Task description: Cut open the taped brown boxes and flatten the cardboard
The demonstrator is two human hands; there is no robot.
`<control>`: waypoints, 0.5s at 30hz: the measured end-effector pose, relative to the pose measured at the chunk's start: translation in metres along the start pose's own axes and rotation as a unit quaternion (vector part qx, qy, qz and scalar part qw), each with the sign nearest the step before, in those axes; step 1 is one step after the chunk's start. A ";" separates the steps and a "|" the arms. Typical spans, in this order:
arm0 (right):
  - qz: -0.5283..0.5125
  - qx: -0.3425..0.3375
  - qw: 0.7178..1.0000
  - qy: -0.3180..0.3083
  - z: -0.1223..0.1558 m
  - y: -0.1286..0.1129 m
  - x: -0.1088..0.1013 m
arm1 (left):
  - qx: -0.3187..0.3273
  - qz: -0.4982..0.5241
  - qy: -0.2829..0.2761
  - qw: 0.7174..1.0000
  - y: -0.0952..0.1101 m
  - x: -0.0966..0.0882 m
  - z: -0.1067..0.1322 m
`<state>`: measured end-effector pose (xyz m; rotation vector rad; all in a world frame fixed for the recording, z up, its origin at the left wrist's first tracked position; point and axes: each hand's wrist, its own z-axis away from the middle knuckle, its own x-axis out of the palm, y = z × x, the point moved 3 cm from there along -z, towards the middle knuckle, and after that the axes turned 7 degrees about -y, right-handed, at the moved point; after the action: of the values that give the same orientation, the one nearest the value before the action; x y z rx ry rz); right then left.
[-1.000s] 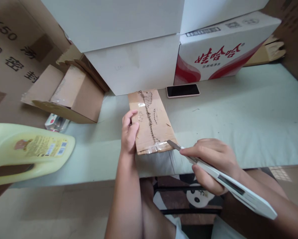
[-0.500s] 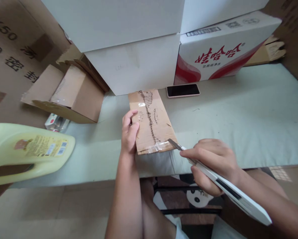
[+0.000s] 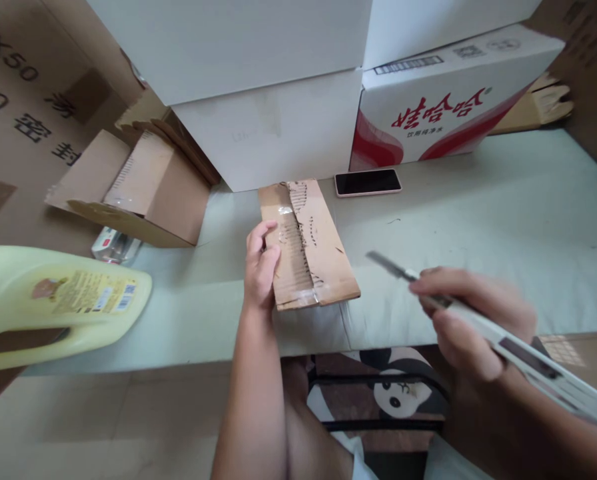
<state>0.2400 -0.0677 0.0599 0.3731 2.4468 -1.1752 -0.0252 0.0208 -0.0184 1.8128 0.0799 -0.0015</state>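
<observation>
Cardboard piece [image 3: 323,247], torn down to its ribs in a strip, lay near the front edge of the pale green table [image 3: 478,240], bits of clear tape clinging to it. Through the head camera I read red characters, 娃哈哈, on the white box [image 3: 448,107] at the back, with 饮用纯净水 smaller beneath and a barcode and square code on top. On the big brown carton [image 3: 33,87] at far left I made out X50, 50, 汤 and 密封; the small print on the yellow bottle [image 3: 78,287] defeated me. I had the left hand [image 3: 262,267] curled nearly closed at the cardboard's left edge, thumb on top. The right hand [image 3: 471,313], a little blurred, was wrapped round a white utility knife [image 3: 486,329], blade out, clear of the cardboard on its right side. Behind lay a dark-screened phone [image 3: 368,182], close to the white box.
</observation>
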 end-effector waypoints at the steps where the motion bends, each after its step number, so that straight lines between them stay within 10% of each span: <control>1: 0.027 0.029 0.999 0.035 0.001 0.006 -0.002 | -0.005 0.001 0.000 1.000 0.000 0.000 0.000; 4: 0.138 0.110 0.984 0.039 -0.002 0.029 0.003 | -0.013 0.004 -0.001 1.000 -0.001 0.000 -0.001; 10: 0.305 0.222 0.905 -0.194 -0.004 0.077 0.025 | -0.012 0.004 0.002 1.000 0.000 0.000 -0.001; 15: 0.307 0.265 0.878 -0.253 -0.001 0.095 0.031 | -0.015 -0.001 0.003 1.000 0.000 0.000 -0.001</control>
<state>0.2500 -0.0069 -0.0188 0.8067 1.3741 -1.3921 -0.0254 0.0220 -0.0181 1.7821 0.0846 0.0033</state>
